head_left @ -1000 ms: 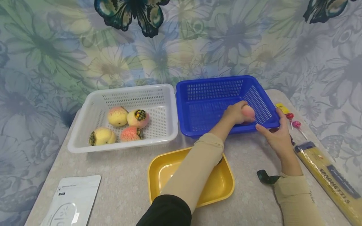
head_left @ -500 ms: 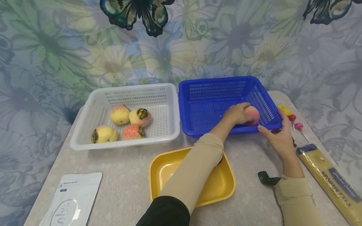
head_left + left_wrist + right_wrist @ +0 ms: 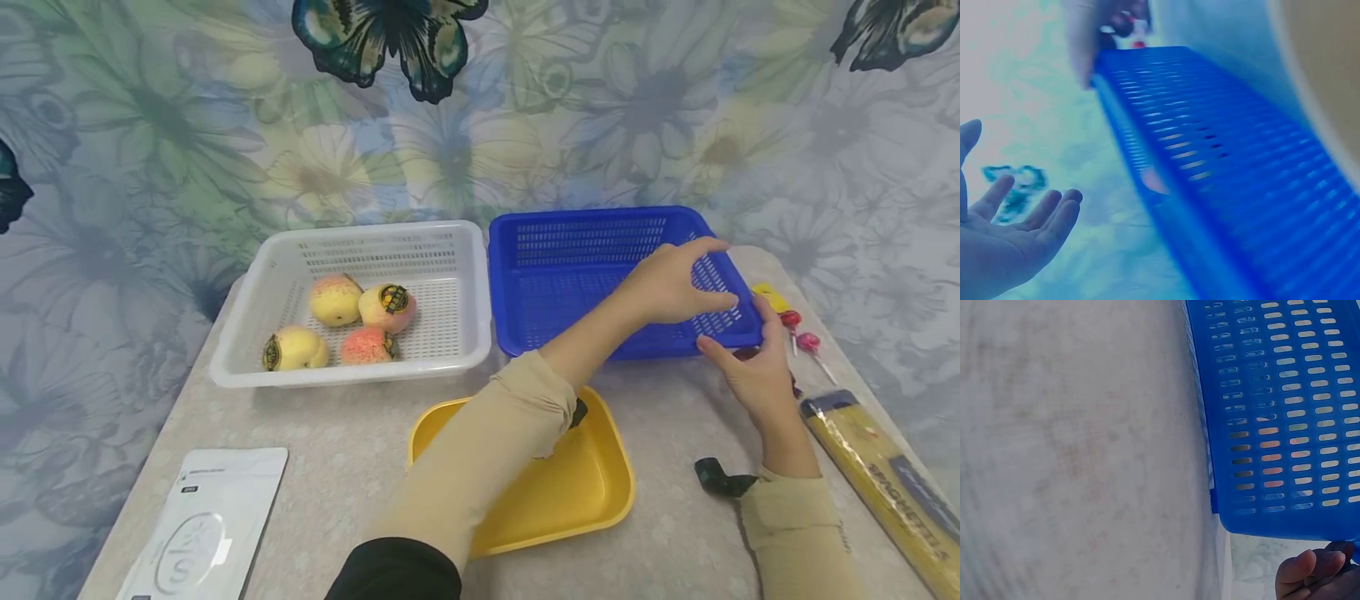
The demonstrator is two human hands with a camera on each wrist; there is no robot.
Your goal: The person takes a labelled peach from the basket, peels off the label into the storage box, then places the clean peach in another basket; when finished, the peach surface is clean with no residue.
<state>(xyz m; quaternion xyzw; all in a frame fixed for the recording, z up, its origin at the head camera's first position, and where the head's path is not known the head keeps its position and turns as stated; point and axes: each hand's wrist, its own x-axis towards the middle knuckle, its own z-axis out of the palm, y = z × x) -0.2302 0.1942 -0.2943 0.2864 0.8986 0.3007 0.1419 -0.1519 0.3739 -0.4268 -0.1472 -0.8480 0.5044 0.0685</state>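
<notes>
- The left hand (image 3: 667, 287) hovers over the right part of the blue basket (image 3: 577, 275), its fingers spread and relaxed, holding nothing.
- The peach (image 3: 1275, 456) lies inside the blue basket by its right wall; the head view hides it behind the left hand, and the right wrist view shows its pink through the wall's slots.
- In the left wrist view the same peach (image 3: 1152, 181) is a small pink patch low against the basket wall, beneath the raised left palm (image 3: 997, 250).
- The right hand (image 3: 750, 371) touches the near right corner of the blue basket, thumb along the front rim and fingers at the side wall; whether it truly grips the rim I cannot tell.
- A white basket (image 3: 247, 350) stands just left of the blue one on the tabletop (image 3: 337, 450) and holds four peaches (image 3: 352, 321).
- A yellow tray (image 3: 592, 492) sits in front of both baskets, under the left forearm.
- Lollipops (image 3: 798, 333) and a spaghetti packet (image 3: 885, 483) lie to the right; a white pouch (image 3: 202, 533) lies near left.
</notes>
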